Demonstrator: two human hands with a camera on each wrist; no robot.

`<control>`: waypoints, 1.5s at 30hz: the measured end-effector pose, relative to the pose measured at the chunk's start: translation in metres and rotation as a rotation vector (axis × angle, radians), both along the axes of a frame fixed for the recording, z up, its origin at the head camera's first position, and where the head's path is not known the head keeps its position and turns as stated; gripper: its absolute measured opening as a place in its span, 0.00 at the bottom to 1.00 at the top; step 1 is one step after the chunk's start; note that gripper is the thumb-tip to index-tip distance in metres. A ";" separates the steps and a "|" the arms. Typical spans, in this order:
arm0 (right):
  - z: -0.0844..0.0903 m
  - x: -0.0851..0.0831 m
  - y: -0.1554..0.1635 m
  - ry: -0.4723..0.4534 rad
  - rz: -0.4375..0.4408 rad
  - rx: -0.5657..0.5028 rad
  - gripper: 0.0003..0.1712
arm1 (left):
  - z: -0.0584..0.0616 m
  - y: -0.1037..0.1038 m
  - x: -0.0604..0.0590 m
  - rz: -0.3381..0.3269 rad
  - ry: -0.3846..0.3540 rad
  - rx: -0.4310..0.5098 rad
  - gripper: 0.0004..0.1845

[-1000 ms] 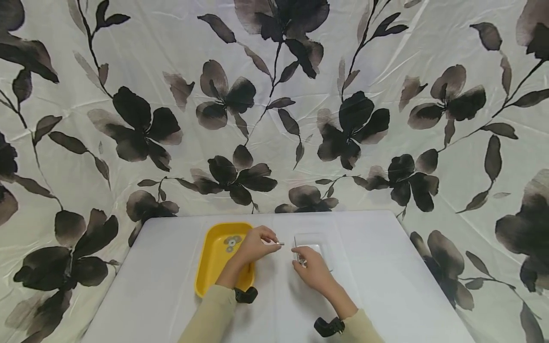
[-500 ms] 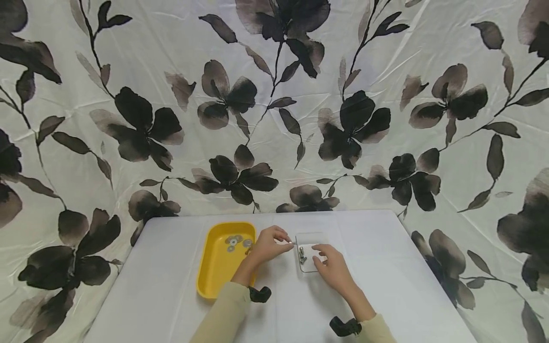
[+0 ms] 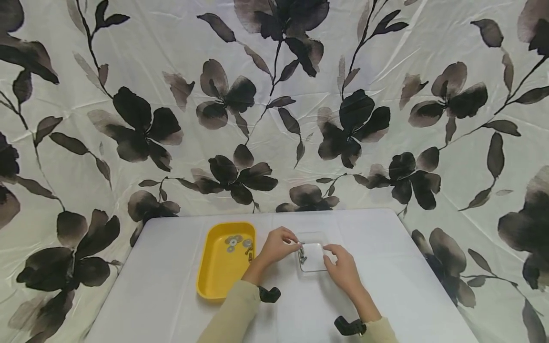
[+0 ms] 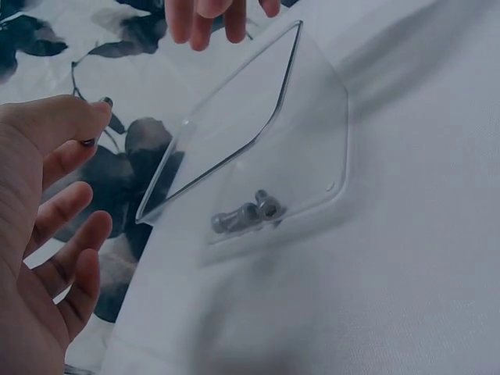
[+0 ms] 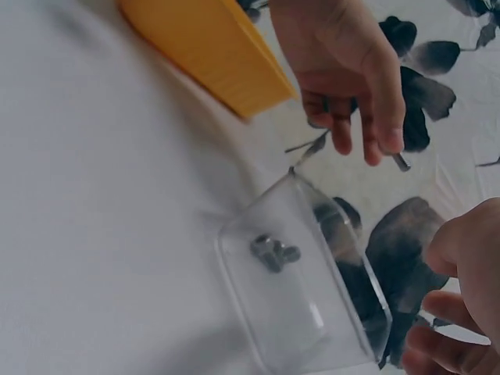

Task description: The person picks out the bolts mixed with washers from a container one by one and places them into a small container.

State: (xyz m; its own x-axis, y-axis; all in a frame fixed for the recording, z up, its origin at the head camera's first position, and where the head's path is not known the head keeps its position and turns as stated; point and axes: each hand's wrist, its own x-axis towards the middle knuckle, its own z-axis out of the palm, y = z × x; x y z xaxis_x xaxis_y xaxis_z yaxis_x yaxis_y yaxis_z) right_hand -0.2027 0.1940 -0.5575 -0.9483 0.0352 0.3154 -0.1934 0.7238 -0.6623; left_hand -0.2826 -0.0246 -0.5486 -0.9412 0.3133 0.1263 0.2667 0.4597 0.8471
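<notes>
Pinching a small metal bolt (image 5: 400, 162) between thumb and fingertips, my left hand (image 3: 279, 247) hovers at the left edge of the clear tray (image 3: 312, 257). That tray sits on the white counter (image 3: 171, 267), and two small bolts (image 4: 246, 216) lie inside it against its left wall. My right hand (image 3: 340, 269) is at the tray's right edge, fingers loosely curled and holding nothing; whether they touch the rim I cannot tell. Left of the clear tray, just beyond my left hand, stands the yellow tray (image 3: 216, 276), with washers (image 3: 233, 241) and more bolts in its far end.
</notes>
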 end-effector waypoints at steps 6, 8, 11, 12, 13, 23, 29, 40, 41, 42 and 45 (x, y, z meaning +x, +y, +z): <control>-0.010 0.001 0.004 -0.058 -0.040 0.013 0.16 | -0.002 0.008 -0.001 0.003 -0.022 0.009 0.06; -0.014 0.002 0.004 -0.070 -0.048 0.011 0.16 | -0.001 0.010 -0.001 0.001 -0.019 0.002 0.05; -0.019 0.004 0.004 -0.085 -0.057 -0.015 0.19 | 0.001 0.014 0.000 -0.004 -0.014 -0.015 0.05; -0.021 0.004 0.004 -0.089 -0.060 -0.025 0.20 | 0.001 0.015 0.000 -0.005 -0.014 -0.023 0.05; -0.022 0.005 0.004 -0.095 -0.064 -0.039 0.21 | 0.002 0.016 -0.001 -0.006 -0.010 -0.028 0.05; -0.033 0.003 0.003 -0.175 -0.097 -0.192 0.23 | -0.005 0.027 -0.005 -0.030 0.006 -0.034 0.07; -0.037 0.003 0.002 -0.173 -0.111 -0.257 0.21 | -0.007 0.035 -0.003 -0.016 0.003 -0.052 0.06; -0.042 0.002 0.003 -0.127 -0.111 -0.291 0.19 | -0.014 0.043 -0.003 -0.007 0.006 -0.039 0.06; -0.042 0.002 0.004 -0.126 -0.110 -0.295 0.19 | -0.015 0.043 -0.003 -0.009 0.011 -0.037 0.07; -0.042 0.003 0.004 -0.127 -0.109 -0.297 0.19 | -0.015 0.044 -0.002 -0.009 0.012 -0.037 0.07; -0.043 0.004 0.004 -0.133 -0.108 -0.295 0.19 | -0.017 0.046 -0.002 -0.005 0.016 -0.041 0.09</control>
State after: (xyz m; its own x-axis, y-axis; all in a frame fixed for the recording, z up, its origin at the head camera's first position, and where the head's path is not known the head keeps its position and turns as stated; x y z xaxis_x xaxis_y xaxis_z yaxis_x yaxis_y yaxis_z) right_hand -0.1991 0.1979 -0.6000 -0.9662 0.2095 0.1502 -0.0236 0.5085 -0.8607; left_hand -0.2843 0.0210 -0.5656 -0.9375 0.3233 0.1286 0.2827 0.4923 0.8232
